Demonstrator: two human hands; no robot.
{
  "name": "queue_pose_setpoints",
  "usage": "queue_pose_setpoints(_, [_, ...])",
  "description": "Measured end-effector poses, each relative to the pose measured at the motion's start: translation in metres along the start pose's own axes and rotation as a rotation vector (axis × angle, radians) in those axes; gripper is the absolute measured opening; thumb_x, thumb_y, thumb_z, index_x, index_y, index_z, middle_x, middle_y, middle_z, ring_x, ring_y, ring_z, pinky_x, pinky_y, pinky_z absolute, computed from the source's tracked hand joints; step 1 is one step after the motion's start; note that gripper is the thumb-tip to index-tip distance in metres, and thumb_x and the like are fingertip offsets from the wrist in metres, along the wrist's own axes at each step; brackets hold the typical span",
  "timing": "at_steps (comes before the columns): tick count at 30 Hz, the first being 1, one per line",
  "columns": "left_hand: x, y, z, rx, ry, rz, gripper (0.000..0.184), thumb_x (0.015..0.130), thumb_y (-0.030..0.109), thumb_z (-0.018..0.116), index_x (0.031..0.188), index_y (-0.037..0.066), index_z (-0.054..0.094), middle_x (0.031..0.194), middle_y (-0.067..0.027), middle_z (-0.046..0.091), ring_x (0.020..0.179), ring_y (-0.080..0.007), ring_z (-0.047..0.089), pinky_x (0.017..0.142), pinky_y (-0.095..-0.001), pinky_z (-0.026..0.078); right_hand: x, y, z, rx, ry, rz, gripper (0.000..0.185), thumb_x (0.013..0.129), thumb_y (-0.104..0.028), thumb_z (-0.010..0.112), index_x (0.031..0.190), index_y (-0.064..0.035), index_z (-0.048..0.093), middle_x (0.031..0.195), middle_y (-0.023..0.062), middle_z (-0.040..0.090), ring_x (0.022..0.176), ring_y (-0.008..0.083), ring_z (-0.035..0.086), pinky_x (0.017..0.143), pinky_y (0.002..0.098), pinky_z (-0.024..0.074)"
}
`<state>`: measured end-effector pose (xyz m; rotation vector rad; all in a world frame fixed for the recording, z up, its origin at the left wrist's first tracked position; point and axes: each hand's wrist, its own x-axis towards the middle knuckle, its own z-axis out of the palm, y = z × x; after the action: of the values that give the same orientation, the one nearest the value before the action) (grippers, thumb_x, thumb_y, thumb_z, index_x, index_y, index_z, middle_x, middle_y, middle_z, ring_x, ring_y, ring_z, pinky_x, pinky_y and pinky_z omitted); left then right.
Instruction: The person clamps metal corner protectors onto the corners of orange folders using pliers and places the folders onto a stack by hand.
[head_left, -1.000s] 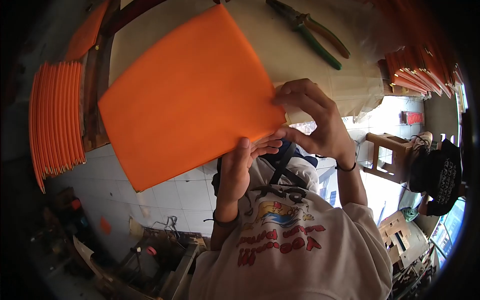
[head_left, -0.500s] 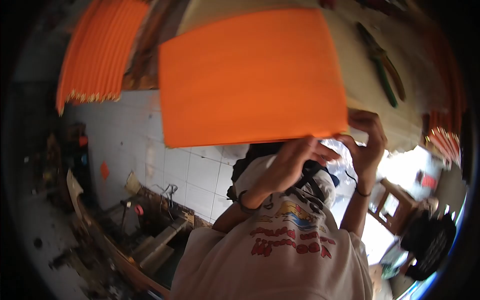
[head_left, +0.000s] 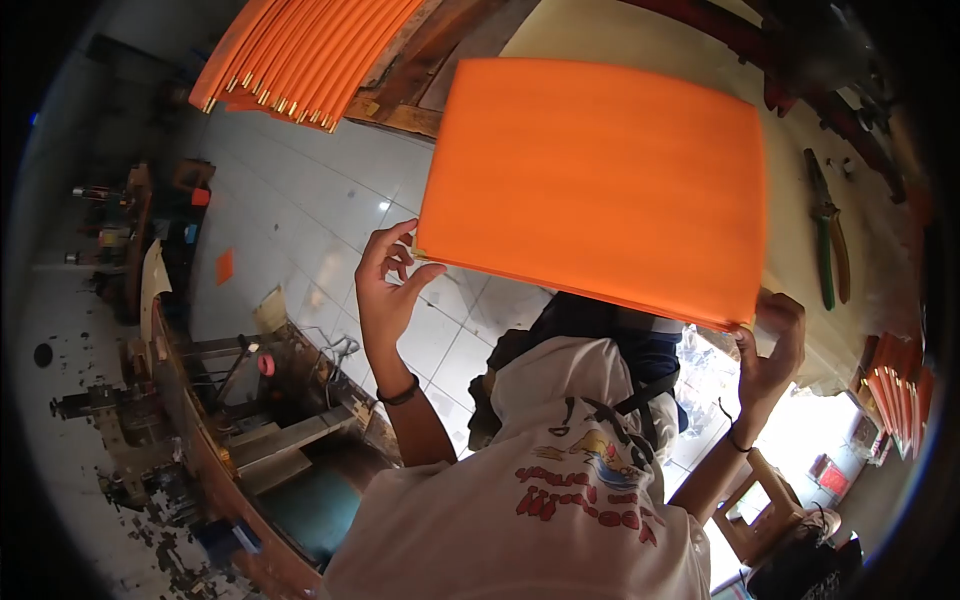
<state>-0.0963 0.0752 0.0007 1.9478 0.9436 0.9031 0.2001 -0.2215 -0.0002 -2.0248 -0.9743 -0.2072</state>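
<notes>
A flat orange folder (head_left: 595, 180) with small gold corners is held up by both hands over the edge of the work surface. My left hand (head_left: 388, 285) pinches its lower left corner between thumb and fingers. At the lower right corner, my right hand (head_left: 770, 350) grips the folder, its fingers partly behind it. Pliers with green and brown handles (head_left: 826, 235) lie on the beige surface (head_left: 790, 140) to the right of the folder.
A row of orange folders (head_left: 300, 60) stands at the upper left, another stack (head_left: 898, 400) at the right. A wooden stool (head_left: 757, 508) is at lower right, near a person in dark clothing (head_left: 808, 570). A machine table (head_left: 200, 430) stands lower left.
My left hand has moved left from the folder's lower right part to its lower left corner. The view has turned, and the folder now sits farther right and tilts down to the right.
</notes>
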Motion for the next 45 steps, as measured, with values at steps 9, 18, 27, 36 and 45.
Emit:
queue_pose_setpoints(9, [-0.008, -0.031, 0.004, -0.17, 0.048, 0.008, 0.038, 0.072, -0.007, 0.077, 0.106, 0.0, 0.063, 0.098, -0.0081, 0.068, 0.082, -0.0132, 0.065, 0.066, -0.023, 0.048, 0.001, -0.008, -0.009, 0.016, -0.11, -0.01, 0.048, 0.056, -0.019, 0.088, 0.092, -0.0002, 0.062, 0.1, 0.01, 0.061, 0.096, 0.0284, 0.06, 0.082, 0.0389, 0.048])
queue_pose_setpoints(18, [-0.003, -0.057, 0.008, -0.32, 0.08, 0.019, 0.035, 0.067, -0.012, 0.077, 0.098, -0.003, 0.063, 0.092, -0.0075, 0.065, 0.077, -0.0124, 0.061, 0.068, -0.0239, 0.05, 0.001, -0.007, -0.007, -0.002, -0.056, 0.0, 0.044, 0.055, -0.011, 0.087, 0.09, 0.002, 0.064, 0.099, 0.0108, 0.062, 0.095, 0.0277, 0.061, 0.081, 0.0369, 0.0492])
queue_pose_setpoints(27, [0.013, -0.042, -0.008, -0.243, 0.094, 0.296, 0.026, 0.075, -0.017, 0.064, 0.097, -0.005, 0.062, 0.097, -0.0125, 0.067, 0.089, -0.0185, 0.065, 0.073, -0.0257, 0.055, 0.012, -0.004, -0.007, 0.135, 0.063, -0.119, 0.038, 0.065, -0.007, 0.083, 0.094, 0.0004, 0.06, 0.108, 0.0133, 0.068, 0.095, 0.0259, 0.067, 0.08, 0.0325, 0.0544])
queue_pose_setpoints(36, [0.127, 0.082, -0.016, -0.31, 0.439, 0.491, 0.008, 0.091, 0.006, 0.063, 0.092, -0.003, 0.063, 0.086, -0.0056, 0.063, 0.075, -0.0115, 0.058, 0.069, -0.0255, 0.049, 0.113, -0.064, -0.05, 0.157, 0.362, -0.306, 0.025, 0.076, -0.013, 0.079, 0.081, 0.0007, 0.059, 0.075, 0.0068, 0.065, 0.068, 0.0128, 0.061, 0.065, 0.0245, 0.0485])
queue_pose_setpoints(45, [0.241, 0.124, 0.029, -0.649, 0.076, 0.446, 0.025, 0.101, 0.027, 0.05, 0.098, 0.003, 0.056, 0.092, 0.0012, 0.054, 0.088, -0.0076, 0.049, 0.082, -0.0231, 0.039, 0.2, -0.063, -0.044, 0.408, 0.229, -0.3, 0.036, 0.081, -0.013, 0.078, 0.106, -0.0015, 0.056, 0.077, 0.0046, 0.063, 0.07, 0.0074, 0.058, 0.068, 0.0239, 0.0497])
